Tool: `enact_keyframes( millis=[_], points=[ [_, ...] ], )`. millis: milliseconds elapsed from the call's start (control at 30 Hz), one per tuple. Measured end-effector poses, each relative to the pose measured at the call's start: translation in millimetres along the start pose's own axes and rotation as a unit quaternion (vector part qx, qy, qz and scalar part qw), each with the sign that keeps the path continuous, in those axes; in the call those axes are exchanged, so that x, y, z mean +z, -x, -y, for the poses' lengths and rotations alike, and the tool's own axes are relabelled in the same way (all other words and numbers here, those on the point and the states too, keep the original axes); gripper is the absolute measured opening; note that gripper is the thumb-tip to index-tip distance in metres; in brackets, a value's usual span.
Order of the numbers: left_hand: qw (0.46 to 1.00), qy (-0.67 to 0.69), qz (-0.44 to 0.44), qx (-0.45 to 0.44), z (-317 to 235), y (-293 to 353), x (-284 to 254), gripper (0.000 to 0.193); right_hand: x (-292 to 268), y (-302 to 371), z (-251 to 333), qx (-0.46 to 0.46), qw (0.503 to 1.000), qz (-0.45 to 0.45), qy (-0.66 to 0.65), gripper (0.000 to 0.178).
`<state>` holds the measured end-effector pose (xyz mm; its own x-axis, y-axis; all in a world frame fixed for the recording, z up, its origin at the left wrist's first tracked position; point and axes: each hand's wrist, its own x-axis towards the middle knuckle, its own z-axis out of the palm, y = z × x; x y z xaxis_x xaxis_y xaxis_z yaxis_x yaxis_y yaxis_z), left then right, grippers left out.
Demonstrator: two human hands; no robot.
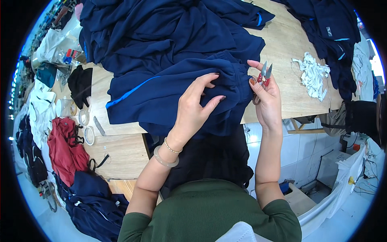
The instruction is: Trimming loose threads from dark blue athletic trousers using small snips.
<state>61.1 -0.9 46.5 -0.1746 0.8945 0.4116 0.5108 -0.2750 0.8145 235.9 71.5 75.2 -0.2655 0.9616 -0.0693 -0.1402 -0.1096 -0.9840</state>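
Navy trousers or shorts (157,99) with a bright blue side stripe lie flat at the table's near edge, their gathered waistband (240,82) toward the right. My left hand (194,103) is over the cloth, thumb and forefinger apart, with nothing visible between them; whether the fingertips touch the fabric I cannot tell. At the waistband end, my right hand (269,101) holds a pair of thread snips (264,69) with red by the blades. The blades point away from me, and the forefinger is stretched out beside the waistband. Part of the snips is hidden in my palm.
A big heap of navy garments (161,36) covers the far side of the wooden table (282,44). White cloth scraps (312,76) lie at right, near more navy clothing (330,36). Tape rolls (89,135), a red garment (66,145) and black cloth (80,86) are at left.
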Motion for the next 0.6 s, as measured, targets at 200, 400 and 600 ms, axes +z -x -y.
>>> enact_keyframes(
  millis=[200, 400, 600],
  points=[
    [0.988, -0.139, 0.070, -0.011, 16, 7, -22, 0.068, -14, -10, -11, -0.011, 0.999, -0.011, -0.042, 0.037],
    [0.927, -0.344, 0.116, -0.090, 69, 40, -43, 0.099, -51, -36, -49, 0.031, 0.996, -0.078, 0.044, 0.034],
    [0.927, -0.331, 0.143, -0.101, 71, 38, -44, 0.109, -53, -38, -62, 0.025, 0.993, -0.076, 0.084, 0.033]
  ],
)
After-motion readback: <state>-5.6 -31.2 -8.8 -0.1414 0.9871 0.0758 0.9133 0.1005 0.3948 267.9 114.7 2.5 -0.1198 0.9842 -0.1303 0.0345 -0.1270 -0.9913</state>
